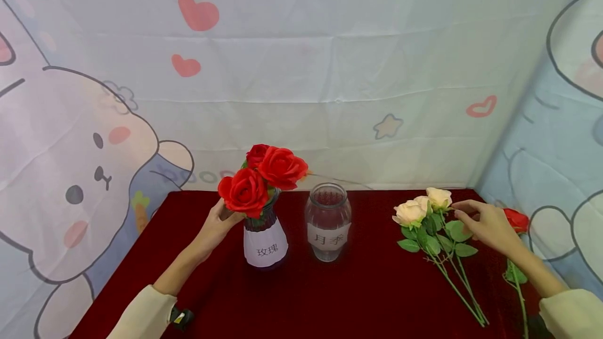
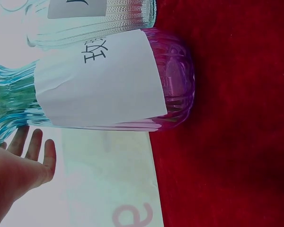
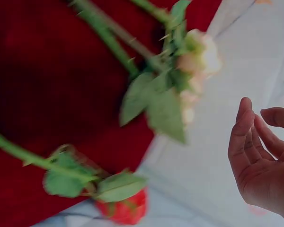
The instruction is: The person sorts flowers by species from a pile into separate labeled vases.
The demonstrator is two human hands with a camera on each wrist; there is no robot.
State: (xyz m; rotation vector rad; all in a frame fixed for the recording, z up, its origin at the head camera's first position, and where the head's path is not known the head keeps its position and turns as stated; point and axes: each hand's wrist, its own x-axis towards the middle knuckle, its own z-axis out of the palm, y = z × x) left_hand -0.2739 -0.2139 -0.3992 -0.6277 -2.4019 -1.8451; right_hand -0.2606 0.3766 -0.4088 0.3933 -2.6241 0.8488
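Three red roses (image 1: 245, 192) stand in a glass vase (image 2: 173, 78) with a purple base and a white paper label. My left hand (image 1: 218, 228) is at the left of its neck, fingertips right at the glass in the left wrist view, fingers fairly straight. On the right, cream roses (image 1: 411, 213) with green leaves and long stems lie on the red cloth. Just right of their blooms is my right hand (image 1: 490, 225), its fingers loosely bent with nothing between them. A single red rose (image 1: 516, 220) lies beyond it, partly hidden by the forearm.
A clear glass jar (image 1: 328, 224) with a paper label stands just right of the vase. Dark red cloth (image 1: 358, 297) covers the table. A printed curtain (image 1: 330, 67) with hearts and cartoon animals hangs behind it and at the sides.
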